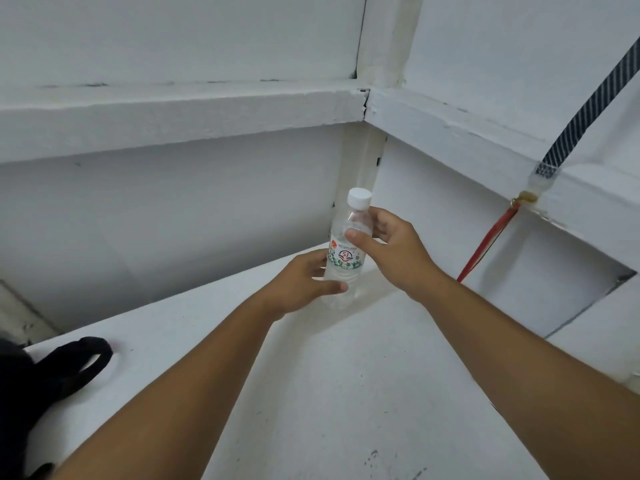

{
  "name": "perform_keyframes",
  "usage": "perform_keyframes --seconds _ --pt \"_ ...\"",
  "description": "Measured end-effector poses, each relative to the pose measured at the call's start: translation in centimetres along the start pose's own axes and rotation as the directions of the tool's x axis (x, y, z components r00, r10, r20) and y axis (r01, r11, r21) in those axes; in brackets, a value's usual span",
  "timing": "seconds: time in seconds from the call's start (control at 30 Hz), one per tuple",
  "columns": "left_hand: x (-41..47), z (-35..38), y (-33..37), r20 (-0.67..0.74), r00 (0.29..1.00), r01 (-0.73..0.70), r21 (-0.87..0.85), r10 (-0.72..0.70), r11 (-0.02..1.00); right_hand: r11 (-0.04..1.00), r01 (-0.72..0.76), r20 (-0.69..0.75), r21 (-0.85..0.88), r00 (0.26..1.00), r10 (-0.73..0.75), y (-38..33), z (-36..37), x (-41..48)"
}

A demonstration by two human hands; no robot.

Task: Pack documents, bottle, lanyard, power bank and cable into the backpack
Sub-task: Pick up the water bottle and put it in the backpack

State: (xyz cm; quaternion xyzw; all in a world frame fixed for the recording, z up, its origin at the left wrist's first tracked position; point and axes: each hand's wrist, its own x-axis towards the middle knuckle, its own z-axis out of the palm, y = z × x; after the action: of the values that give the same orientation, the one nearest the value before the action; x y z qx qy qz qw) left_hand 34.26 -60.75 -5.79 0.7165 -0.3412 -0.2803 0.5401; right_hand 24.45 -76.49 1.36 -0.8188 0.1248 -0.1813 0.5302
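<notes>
A clear plastic water bottle (346, 258) with a white cap and a printed label stands near the back corner of the white table (346, 393). My left hand (304, 285) holds its lower body, thumb across the front. My right hand (388, 247) grips its upper part just under the cap, thumb on the shoulder. The black backpack (38, 386) lies at the table's left edge, only its top and a carry loop in view. Documents, lanyard, power bank and cable are out of view.
White walls with a ledge (173, 116) close off the corner behind the table. A striped strap (588, 109) and a red cord (488, 240) hang on the right wall. A recess (588, 296) opens low in that wall.
</notes>
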Motion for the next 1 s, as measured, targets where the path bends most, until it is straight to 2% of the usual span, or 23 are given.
perform_keyframes --seconds 0.23,0.5,0.73,0.87,1.0 --pt "-6.3 0.0 3.4 -0.095 0.996 0.004 0.063 0.002 0.998 0.997 0.071 0.136 0.019 0.988 -0.073 -4.2 -0.4 -3.0" --pt "-15.5 0.8 6.9 -0.263 0.965 0.025 0.130 0.010 0.991 0.974 0.138 0.272 0.182 0.945 -0.184 -8.2 1.5 -7.5" --pt "-26.5 0.3 6.3 -0.479 0.875 0.169 0.175 -0.066 0.970 0.944 0.197 0.433 0.264 0.850 -0.299 -11.0 7.3 -12.9" --pt "-33.5 0.2 6.5 -0.545 0.836 0.212 0.219 -0.061 0.952 0.929 0.226 0.515 0.292 0.782 -0.351 -13.2 10.6 -17.5" --pt "-40.2 0.2 6.7 -0.590 0.805 0.217 0.183 -0.070 0.959 0.918 0.251 0.582 0.308 0.713 -0.390 -15.9 13.5 -22.1"
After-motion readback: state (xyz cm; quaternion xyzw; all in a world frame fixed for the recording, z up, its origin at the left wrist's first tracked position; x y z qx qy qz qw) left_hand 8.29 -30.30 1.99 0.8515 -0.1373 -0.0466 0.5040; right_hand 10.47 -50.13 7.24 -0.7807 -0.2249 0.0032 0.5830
